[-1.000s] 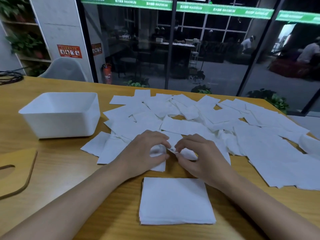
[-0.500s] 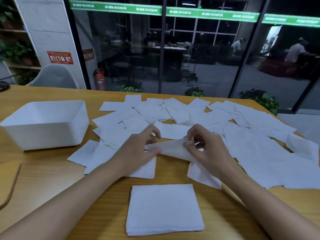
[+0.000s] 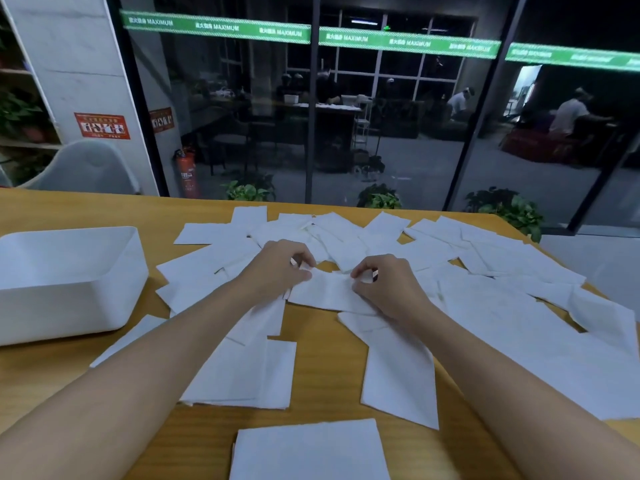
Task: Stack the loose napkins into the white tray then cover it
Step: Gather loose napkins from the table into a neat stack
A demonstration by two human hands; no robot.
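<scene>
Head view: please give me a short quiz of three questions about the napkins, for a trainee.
1. True or false: the white tray stands on the person's right.
2. What pinches the napkin in the middle? A) left hand only B) right hand only C) both hands
3. Fill in: the neat stack lies on the ____.
Key: 1 false; 2 C; 3 table.

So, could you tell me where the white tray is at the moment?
In the head view, the tray sits on the table at the far left, just left of the spread napkins.
</scene>
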